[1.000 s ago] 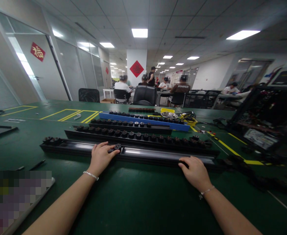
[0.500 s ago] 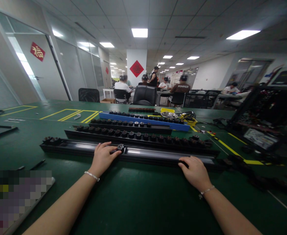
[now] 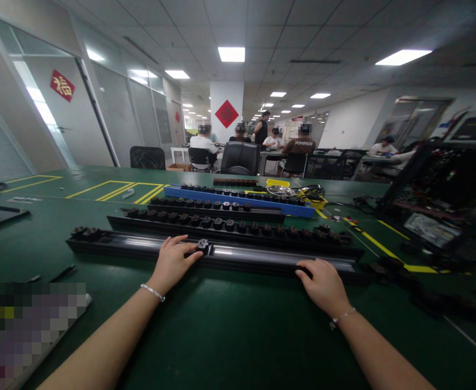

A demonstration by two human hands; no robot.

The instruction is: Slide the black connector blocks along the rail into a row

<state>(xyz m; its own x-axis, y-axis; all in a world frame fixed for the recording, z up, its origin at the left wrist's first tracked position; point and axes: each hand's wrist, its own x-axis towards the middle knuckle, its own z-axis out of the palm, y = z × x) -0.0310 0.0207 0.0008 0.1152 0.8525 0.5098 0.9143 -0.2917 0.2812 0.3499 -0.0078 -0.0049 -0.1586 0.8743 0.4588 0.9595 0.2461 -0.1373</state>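
Observation:
A long black rail (image 3: 258,255) with a shiny channel lies across the table in front of me. My left hand (image 3: 175,260) pinches a small black round socket module (image 3: 202,246), which sits in the channel left of its middle. My right hand (image 3: 323,283) is closed over the rail's near edge toward its right end. More dark modules (image 3: 86,233) sit at the rail's left end. Right behind lies a second black rail (image 3: 229,227) filled with a row of similar modules.
Farther back are a shorter black rail (image 3: 266,214) and a blue rail (image 3: 238,200), both bearing modules. A yellow tray (image 3: 277,183) and coiled cables (image 3: 313,192) lie beyond. At right stands a rack of electronics (image 3: 436,200). Several people sit at tables across the room.
My left hand and the socket module have slid slightly right along the channel. My right hand has stayed in place. A standing person in the background has shifted right.

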